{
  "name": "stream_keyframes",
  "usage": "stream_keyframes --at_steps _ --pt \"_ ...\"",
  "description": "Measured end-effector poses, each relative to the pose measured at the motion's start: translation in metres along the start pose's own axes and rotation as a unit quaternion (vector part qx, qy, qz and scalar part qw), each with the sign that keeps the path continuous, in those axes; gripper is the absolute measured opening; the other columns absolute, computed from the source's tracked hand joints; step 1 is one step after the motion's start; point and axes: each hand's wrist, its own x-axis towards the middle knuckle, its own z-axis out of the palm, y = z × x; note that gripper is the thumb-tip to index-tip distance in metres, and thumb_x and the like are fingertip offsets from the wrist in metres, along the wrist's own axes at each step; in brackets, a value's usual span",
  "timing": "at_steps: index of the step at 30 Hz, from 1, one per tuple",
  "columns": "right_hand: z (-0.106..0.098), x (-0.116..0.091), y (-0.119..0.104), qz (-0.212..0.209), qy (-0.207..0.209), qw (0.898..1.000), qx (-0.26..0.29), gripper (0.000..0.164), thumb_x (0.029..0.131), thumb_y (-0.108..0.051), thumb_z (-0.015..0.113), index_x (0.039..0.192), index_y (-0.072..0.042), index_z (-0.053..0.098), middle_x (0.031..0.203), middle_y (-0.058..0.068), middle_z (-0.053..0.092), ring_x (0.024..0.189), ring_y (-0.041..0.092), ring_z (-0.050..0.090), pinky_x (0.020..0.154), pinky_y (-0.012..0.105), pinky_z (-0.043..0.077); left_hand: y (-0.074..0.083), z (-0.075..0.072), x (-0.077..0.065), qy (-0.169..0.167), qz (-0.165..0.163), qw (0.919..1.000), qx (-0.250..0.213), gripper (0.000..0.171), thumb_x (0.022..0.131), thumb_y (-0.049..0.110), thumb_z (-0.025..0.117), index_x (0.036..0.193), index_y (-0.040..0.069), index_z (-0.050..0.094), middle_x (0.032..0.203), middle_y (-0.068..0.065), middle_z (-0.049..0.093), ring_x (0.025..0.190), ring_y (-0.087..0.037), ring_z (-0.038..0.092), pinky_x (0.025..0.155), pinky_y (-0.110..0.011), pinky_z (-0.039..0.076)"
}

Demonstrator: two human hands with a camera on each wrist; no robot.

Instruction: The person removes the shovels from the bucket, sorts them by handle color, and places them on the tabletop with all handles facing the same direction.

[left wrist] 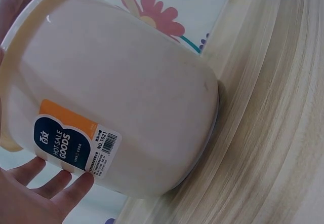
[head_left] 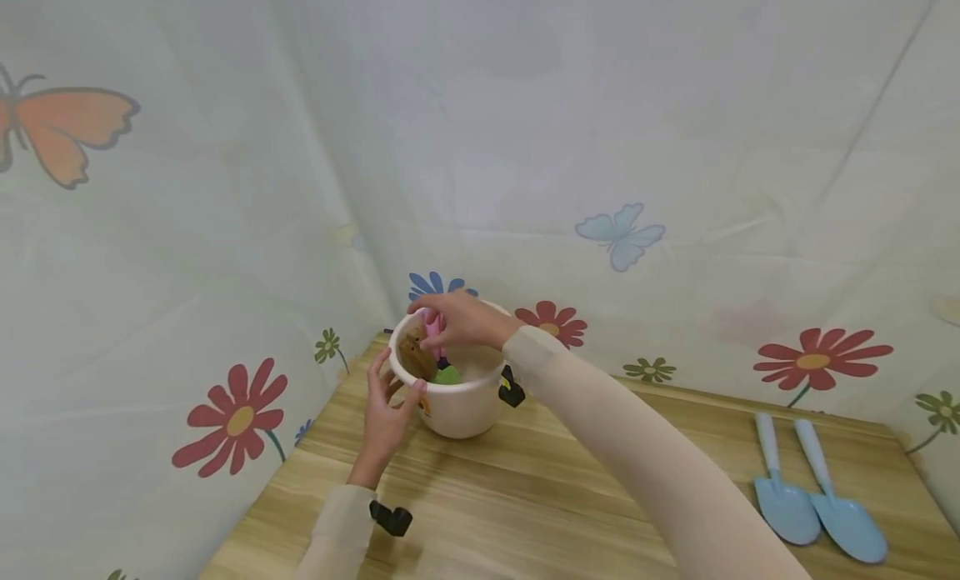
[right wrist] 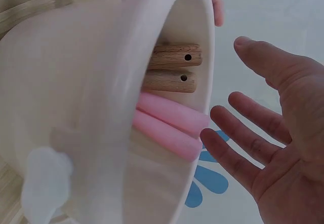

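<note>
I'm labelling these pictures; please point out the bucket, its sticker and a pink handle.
Bucket [head_left: 461,413], head view: outer wall.
Sticker [left wrist: 76,139], left wrist view: middle of its printed face.
Lower pink handle [right wrist: 168,137], right wrist view: middle of its visible length.

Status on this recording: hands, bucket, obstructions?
Left hand against white bucket. Right hand at bucket's mouth, by pink handles. Wooden handles also inside; no obstruction visible.

Room in bucket [head_left: 461,413] beside pink handles [right wrist: 169,139]

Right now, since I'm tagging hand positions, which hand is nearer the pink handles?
Right: the right hand hovers over the mouth of the bucket, close to the pink handles; the left hand rests against the bucket's outer side, farther away.
</note>
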Motion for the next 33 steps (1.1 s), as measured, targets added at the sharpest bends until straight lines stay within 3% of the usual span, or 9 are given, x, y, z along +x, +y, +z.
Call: stream_keyframes --at_steps 4,9,16,24,27,33 --pt "-0.001 0.006 -0.001 0.013 -0.016 1.0 0.021 0.059 0.094 -0.015 0.078 0.147 -0.012 0.052 0.125 0.017 0.07 0.087 0.019 0.072 0.08 0.029 0.059 -0.001 0.002 0.0 -0.001 0.001 1.0 -0.002 0.079 0.096 0.031 0.074 0.159 0.032 0.026 0.156 -0.014 0.043 0.136 -0.04 0.048 0.098 -0.059 0.05" --pt "-0.004 0.014 -0.001 0.024 -0.021 0.999 0.001 0.059 0.094 -0.018 0.078 0.146 -0.013 0.052 0.128 0.019 0.068 0.096 0.018 0.071 0.091 0.034 0.057 -0.003 0.003 0.0 -0.004 0.005 1.0 -0.002 0.08 0.097 0.03 0.074 0.16 0.032 0.025 0.156 -0.015 0.042 0.136 -0.04 0.049 0.097 -0.059 0.051" --pt "0.0 0.026 0.002 0.058 -0.036 0.997 0.022 0.053 0.093 -0.021 0.078 0.141 -0.018 0.056 0.127 0.017 0.068 0.096 0.019 0.071 0.091 0.037 0.057 -0.001 0.002 0.0 -0.004 0.003 1.0 -0.001 0.079 0.097 0.032 0.074 0.16 0.032 0.025 0.155 -0.014 0.043 0.136 -0.039 0.049 0.097 -0.061 0.051" --pt "0.009 0.036 0.009 0.071 -0.041 0.996 0.03 0.048 0.093 -0.019 0.078 0.137 -0.01 0.059 0.116 0.011 0.074 0.098 0.018 0.07 0.096 0.04 0.054 -0.001 0.002 -0.002 -0.005 0.002 1.0 -0.001 0.078 0.098 0.031 0.073 0.159 0.034 0.025 0.155 -0.015 0.043 0.136 -0.039 0.048 0.096 -0.06 0.052" --pt "0.012 0.036 0.009 0.071 -0.042 0.996 0.036 0.048 0.093 -0.019 0.078 0.136 -0.011 0.059 0.117 0.009 0.073 0.096 0.016 0.07 0.094 0.035 0.054 -0.001 0.003 -0.002 -0.003 0.003 1.0 -0.007 0.078 0.097 0.029 0.073 0.159 0.034 0.026 0.154 -0.015 0.044 0.136 -0.039 0.049 0.097 -0.06 0.051" --pt "0.017 0.033 0.011 0.082 -0.049 0.994 0.057 0.045 0.095 -0.014 0.076 0.135 -0.007 0.058 0.125 0.018 0.068 0.094 0.031 0.072 0.075 0.031 0.06 -0.003 0.008 -0.002 -0.008 0.005 0.9998 -0.019 0.078 0.097 0.03 0.074 0.159 0.032 0.026 0.155 -0.014 0.043 0.135 -0.039 0.049 0.099 -0.06 0.05"
